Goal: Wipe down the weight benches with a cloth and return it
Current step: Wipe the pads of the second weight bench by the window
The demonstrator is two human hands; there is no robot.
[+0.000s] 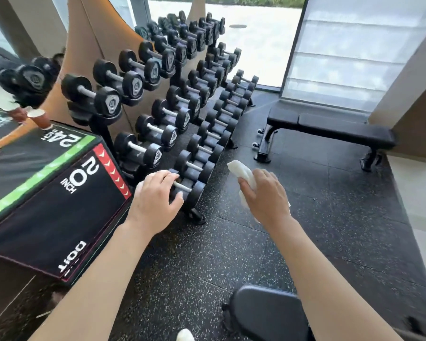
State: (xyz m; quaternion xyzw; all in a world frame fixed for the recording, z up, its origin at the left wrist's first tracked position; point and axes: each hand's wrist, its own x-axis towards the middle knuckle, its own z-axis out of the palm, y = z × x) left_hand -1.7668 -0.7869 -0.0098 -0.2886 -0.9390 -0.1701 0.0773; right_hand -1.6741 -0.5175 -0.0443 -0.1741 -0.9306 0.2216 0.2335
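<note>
White crumpled cloth [241, 174] gripped in right hand [265, 195].
Left hand [156, 196], fingers loosely curled, rests on nearest black dumbbell [188, 188]; black padded bench [330, 127] beyond.

A black speckled rubber floor [231, 254] carried a tiered dumbbell rack [197, 215], whose foot stood just below the left fingers [167, 179]. Beyond the right fingers [244, 188] a flat black bench [330, 126] stood on it, and a plyo box [54, 193] sat left of the left fingers.
</note>
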